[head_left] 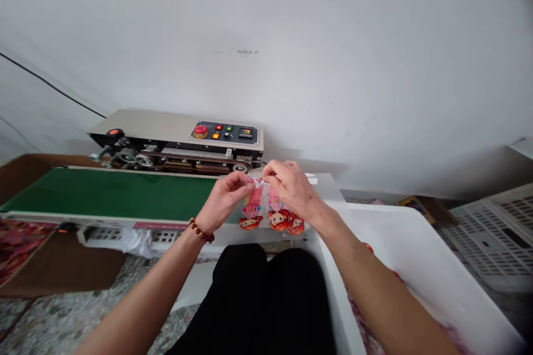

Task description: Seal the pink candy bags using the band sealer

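Both hands meet at the right end of a sealing machine's green belt. My left hand point(222, 198), with a beaded bracelet at the wrist, pinches the top edge of a small clear packet point(252, 208) with pink print and a red cartoon figure. Beside it, my right hand point(291, 186) has its fingers closed at the top of another such packet point(275, 215). One more cartoon figure point(296, 224) overlaps it on the right. The fingertips of both hands nearly touch, and the packets hang or lie below them.
The sealing machine point(158, 127) with lit buttons stands against the wall behind the green belt point(112, 194). A cardboard box point(66, 260) with red packets is at lower left. At right are a white tub point(408, 233) holding packets and white crates point(491, 238).
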The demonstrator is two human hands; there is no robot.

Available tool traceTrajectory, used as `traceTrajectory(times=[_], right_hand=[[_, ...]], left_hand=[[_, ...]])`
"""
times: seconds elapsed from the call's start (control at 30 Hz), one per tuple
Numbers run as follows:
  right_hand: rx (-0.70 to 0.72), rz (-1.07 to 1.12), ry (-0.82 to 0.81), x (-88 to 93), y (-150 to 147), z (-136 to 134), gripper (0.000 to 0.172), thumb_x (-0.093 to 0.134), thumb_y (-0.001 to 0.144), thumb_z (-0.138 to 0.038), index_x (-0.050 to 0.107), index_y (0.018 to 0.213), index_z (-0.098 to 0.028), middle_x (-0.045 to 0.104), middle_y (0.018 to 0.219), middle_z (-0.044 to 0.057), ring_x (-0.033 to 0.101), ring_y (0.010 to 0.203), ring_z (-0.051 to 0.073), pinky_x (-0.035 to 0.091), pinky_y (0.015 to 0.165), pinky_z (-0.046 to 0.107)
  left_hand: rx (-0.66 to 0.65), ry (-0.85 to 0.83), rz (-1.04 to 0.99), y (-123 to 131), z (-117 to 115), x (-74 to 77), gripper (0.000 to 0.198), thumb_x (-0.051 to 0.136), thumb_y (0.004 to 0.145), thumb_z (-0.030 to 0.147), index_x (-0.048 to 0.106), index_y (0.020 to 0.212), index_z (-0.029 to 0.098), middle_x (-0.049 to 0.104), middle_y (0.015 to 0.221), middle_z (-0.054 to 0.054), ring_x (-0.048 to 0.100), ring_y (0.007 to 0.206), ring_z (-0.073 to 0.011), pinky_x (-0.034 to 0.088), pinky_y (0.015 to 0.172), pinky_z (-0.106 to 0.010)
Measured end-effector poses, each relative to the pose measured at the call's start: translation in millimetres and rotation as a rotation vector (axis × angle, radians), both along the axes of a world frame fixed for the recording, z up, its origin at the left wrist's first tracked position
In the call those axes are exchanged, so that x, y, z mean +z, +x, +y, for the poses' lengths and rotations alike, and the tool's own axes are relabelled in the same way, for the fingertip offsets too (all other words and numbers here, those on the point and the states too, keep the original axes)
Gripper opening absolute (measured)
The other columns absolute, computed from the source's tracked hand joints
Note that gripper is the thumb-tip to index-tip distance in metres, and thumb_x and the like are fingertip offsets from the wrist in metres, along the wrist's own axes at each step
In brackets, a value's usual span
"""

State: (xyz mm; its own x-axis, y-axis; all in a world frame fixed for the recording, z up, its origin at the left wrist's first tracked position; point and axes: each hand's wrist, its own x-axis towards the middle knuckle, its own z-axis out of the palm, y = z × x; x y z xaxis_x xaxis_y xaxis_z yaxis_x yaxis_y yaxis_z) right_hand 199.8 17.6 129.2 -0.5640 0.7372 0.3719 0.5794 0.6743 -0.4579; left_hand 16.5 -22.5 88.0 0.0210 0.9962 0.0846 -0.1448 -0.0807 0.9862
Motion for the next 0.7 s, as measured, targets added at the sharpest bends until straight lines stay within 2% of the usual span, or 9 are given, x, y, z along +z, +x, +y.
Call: traceTrajectory(times=[0.1, 0.17, 0.47, 0.6, 0.7], right_hand=[[-0.027, 0.089, -0.08, -1.5, -1.5, -3.2, 0.013, 0.051, 0.096, -0.016, 0.058, 0.089, -0.023, 0.071, 0.086, -0.002, 0.062, 0.08, 0.016, 0.039, 0.09, 0.031], [-0.029, 0.116, -0.098, -2.6, -2.0, -4.3, 0.013, 0.053, 0.095, -0.016, 0.061, 0.088, -0.023, 0.072, 0.085, -0.002, 0.063, 0.081, 0.016, 0.04, 0.09, 0.031], [-0.066, 0.1, -0.015, -4.6, -1.3, -7.6, 0.018, 0.049, 0.099, -0.019, 0.065, 0.09, -0.023, 0.073, 0.085, 0.0, 0.064, 0.089, 0.018, 0.043, 0.086, 0.031], [-0.069, 0.035, -0.014, -12.7, -4.2, 2.1, 0.015, 0.051, 0.098, -0.018, 0.064, 0.091, -0.023, 0.074, 0.087, -0.001, 0.065, 0.088, 0.017, 0.041, 0.089, 0.032], [-0.111, -0.044, -0.037, -29.2, -13.1, 19.4, 0.015, 0.051, 0.097, -0.016, 0.064, 0.095, -0.023, 0.076, 0.09, -0.001, 0.068, 0.087, 0.016, 0.036, 0.095, 0.035]], left_hand=[[-0.015, -0.014, 0.033, -1.0, -2.9, 4.9, 0.029, 0.08, 0.072, 0.041, 0.063, 0.076, 0.018, 0.058, 0.067, 0.004, 0.05, 0.062, -0.0104, 0.041, 0.063, -0.024], [-0.008, -0.015, 0.082, -2.9, -3.6, 6.1, 0.027, 0.078, 0.074, 0.041, 0.065, 0.075, 0.017, 0.061, 0.071, 0.002, 0.052, 0.067, -0.0116, 0.042, 0.067, -0.025], [0.018, -0.024, 0.076, -5.1, -0.3, 3.3, 0.027, 0.079, 0.073, 0.042, 0.067, 0.078, 0.017, 0.064, 0.076, 0.001, 0.053, 0.07, -0.0123, 0.043, 0.069, -0.025], [0.027, 0.037, 0.202, -8.0, 7.7, -8.9, 0.026, 0.072, 0.08, 0.042, 0.069, 0.079, 0.017, 0.065, 0.074, 0.0, 0.054, 0.068, -0.0126, 0.041, 0.065, -0.025], [0.087, 0.049, 0.338, -11.5, 19.8, -29.4, 0.023, 0.066, 0.084, 0.039, 0.07, 0.084, 0.017, 0.068, 0.076, -0.001, 0.058, 0.07, -0.0152, 0.045, 0.067, -0.027]])
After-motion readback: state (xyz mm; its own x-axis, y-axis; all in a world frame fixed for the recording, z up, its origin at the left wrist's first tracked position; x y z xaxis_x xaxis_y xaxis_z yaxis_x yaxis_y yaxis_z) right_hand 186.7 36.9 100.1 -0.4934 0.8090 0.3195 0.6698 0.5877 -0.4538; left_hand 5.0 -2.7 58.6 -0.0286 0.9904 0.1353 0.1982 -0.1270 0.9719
